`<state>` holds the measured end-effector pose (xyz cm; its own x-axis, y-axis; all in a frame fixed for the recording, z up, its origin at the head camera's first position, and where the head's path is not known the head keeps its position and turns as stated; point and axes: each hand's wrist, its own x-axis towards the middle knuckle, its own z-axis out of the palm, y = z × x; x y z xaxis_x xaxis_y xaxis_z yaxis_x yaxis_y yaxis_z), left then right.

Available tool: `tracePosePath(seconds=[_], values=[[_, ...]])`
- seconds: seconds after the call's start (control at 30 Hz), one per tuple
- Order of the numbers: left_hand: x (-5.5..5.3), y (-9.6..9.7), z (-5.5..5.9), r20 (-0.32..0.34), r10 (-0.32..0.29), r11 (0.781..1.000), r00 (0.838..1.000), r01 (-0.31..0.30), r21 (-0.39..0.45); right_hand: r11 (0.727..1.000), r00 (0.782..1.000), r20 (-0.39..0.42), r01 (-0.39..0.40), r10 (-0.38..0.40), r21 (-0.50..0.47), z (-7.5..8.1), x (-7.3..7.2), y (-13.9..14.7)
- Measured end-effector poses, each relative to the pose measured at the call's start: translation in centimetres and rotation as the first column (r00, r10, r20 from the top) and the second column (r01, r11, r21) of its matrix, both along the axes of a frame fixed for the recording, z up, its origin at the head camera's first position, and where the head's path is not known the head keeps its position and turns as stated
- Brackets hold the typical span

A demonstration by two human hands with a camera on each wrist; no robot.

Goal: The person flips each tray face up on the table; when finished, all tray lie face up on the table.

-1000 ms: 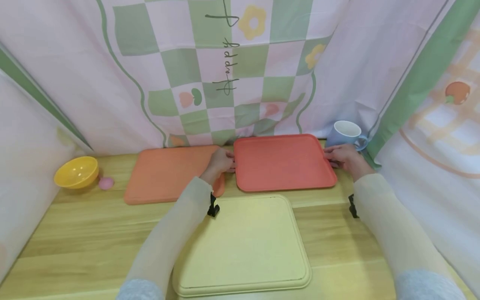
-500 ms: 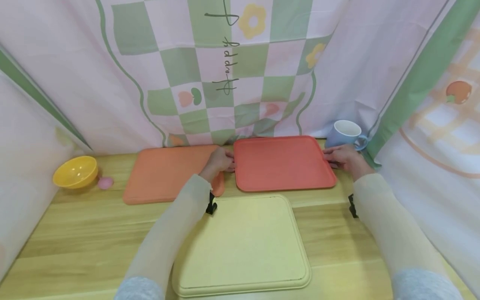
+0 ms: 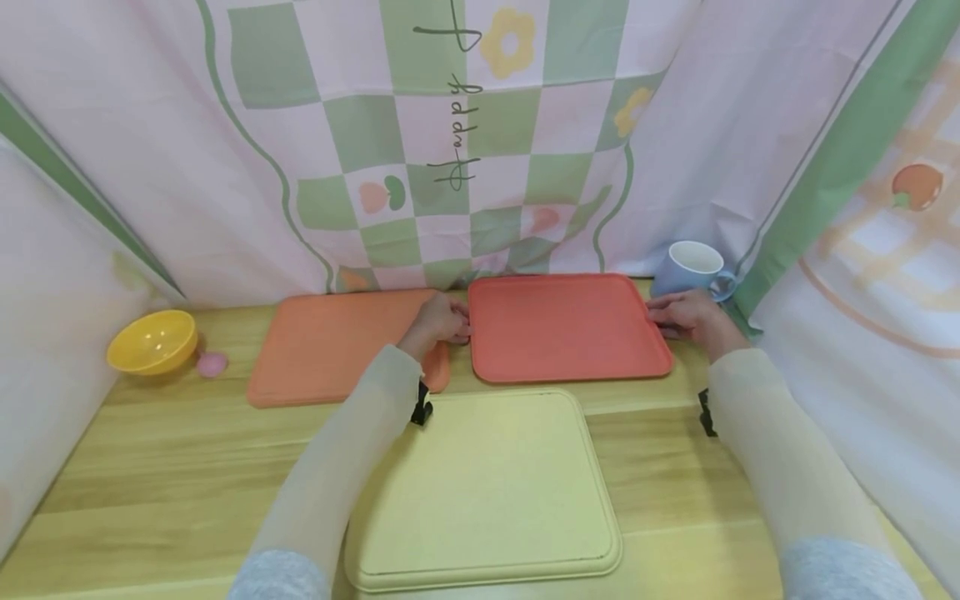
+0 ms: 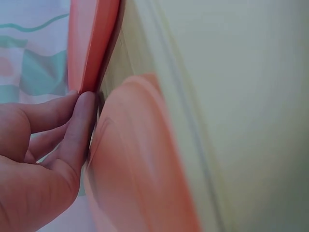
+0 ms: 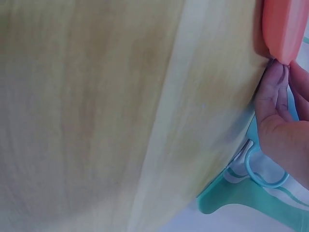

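In the head view a red tray (image 3: 566, 329) lies at the back of the table, between the two hands. My left hand (image 3: 438, 323) pinches its left edge, thumb and fingertips meeting at the rim in the left wrist view. On the opposite side my right hand (image 3: 693, 317) pinches the right edge, the tray's corner (image 5: 285, 29) showing above the fingertips in the right wrist view. Under the left wrist an orange tray (image 3: 337, 346) is partly covered. A pale yellow tray (image 3: 487, 492) lies nearest the body, its left part hidden by the left sleeve.
A blue mug (image 3: 690, 267) stands just behind the right hand, against the curtain. At the far left sit a yellow bowl (image 3: 153, 343) and a small pink object (image 3: 212, 364). Patterned curtains (image 3: 495, 125) enclose the wooden table (image 3: 172, 467) at the back and sides.
The red tray's far edge has come down slightly. Both hands keep their grip at nearly the same place, and the other things have not moved.
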<state>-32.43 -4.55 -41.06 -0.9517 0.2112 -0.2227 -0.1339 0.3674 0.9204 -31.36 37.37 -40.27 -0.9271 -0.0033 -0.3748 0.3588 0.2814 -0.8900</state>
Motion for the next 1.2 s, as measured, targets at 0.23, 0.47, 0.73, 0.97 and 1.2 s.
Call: tracePosePath(seconds=[0.23, 0.47, 0.73, 0.97, 1.2], values=[[0.2, -1.1, 0.4, 0.035, -0.051, 0.997, 0.998, 0.049, 0.056, 1.000, 1.000, 0.010, 0.001, 0.000, -0.028, 0.2, 0.4, 0.3], [0.7, -2.9, 1.4, 0.024, -0.072, 0.994, 0.997, 0.069, 0.087, 0.995, 1.000, -0.015, -0.012, 0.010, -0.096, 0.4, 0.6, 0.8], [1.3, -5.1, 2.2, 0.036, -0.032, 0.990, 0.999, 0.027, 0.141, 0.999, 0.998, -0.043, -0.043, 0.043, -0.003, 1.5, 1.3, -0.8], [2.2, -7.2, 2.7, 0.041, -0.033, 0.993, 0.999, 0.028, 0.118, 0.994, 0.994, -0.086, -0.077, 0.070, -0.074, 2.1, 2.0, -3.1], [3.5, -9.4, 2.8, 0.044, -0.036, 0.990, 0.998, 0.030, 0.139, 0.989, 0.985, -0.107, -0.138, 0.133, -0.044, 2.3, 3.0, -5.7]])
